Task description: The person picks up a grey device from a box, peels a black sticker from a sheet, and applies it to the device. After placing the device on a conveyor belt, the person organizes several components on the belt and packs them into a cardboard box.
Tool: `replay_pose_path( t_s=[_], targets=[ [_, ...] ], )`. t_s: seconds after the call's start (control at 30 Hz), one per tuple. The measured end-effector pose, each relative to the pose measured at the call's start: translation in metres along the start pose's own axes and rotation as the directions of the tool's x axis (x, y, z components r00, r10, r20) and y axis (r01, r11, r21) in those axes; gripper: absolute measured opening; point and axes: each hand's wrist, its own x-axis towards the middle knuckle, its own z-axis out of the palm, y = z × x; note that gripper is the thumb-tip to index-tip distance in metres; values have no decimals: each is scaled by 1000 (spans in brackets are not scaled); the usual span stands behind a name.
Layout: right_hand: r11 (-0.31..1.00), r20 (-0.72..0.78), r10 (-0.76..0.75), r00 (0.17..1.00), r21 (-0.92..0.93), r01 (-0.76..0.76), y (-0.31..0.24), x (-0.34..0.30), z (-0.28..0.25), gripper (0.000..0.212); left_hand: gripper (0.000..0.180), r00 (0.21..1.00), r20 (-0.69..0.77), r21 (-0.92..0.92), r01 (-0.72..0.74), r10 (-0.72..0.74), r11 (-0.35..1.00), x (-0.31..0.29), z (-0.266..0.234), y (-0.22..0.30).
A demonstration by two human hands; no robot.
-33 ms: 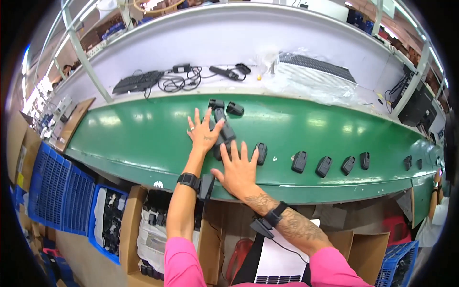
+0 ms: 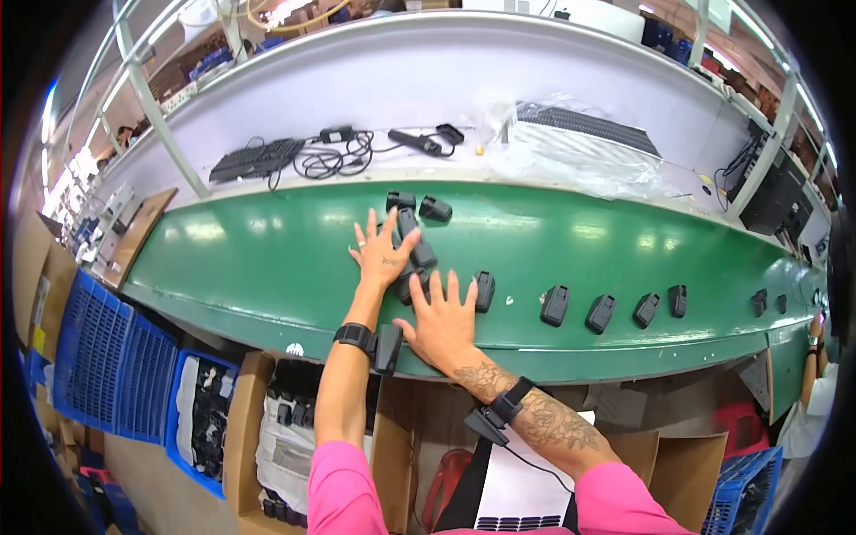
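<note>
My left hand (image 2: 383,257) lies spread, palm down, over a cluster of black plastic casings on the green work surface (image 2: 267,259). Beside its fingers is a longer black casing (image 2: 416,245); beyond the fingertips sit two more, one black casing (image 2: 400,201) and another black casing (image 2: 435,209). My right hand (image 2: 442,323) is also palm down with fingers apart, nearer to me. A black casing (image 2: 484,292) stands beside its fingers. What lies under both palms is hidden, so I cannot tell if either presses on a casing. Neither hand grips anything visible.
To the right, several black casings (image 2: 555,306) lie in a row. Behind the green surface, a shelf holds a keyboard (image 2: 256,159), coiled cables (image 2: 334,153) and a plastic-wrapped keyboard (image 2: 588,129). Below left are a blue crate (image 2: 107,357) and a cardboard box (image 2: 245,419). Another person's arm (image 2: 810,361) shows far right.
</note>
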Motion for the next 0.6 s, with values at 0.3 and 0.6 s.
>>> replay_pose_path(
  t_s=[0.3, 0.6],
  targets=[
    [899, 3, -384, 923, 229, 373, 68, 14, -20, 53, 65, 974, 83, -409, -161, 212, 898, 14, 18, -39],
    [947, -48, -312, 949, 65, 314, 101, -8, -47, 57, 50, 967, -118, -502, -255, 226, 826, -35, 33, 17]
  ],
)
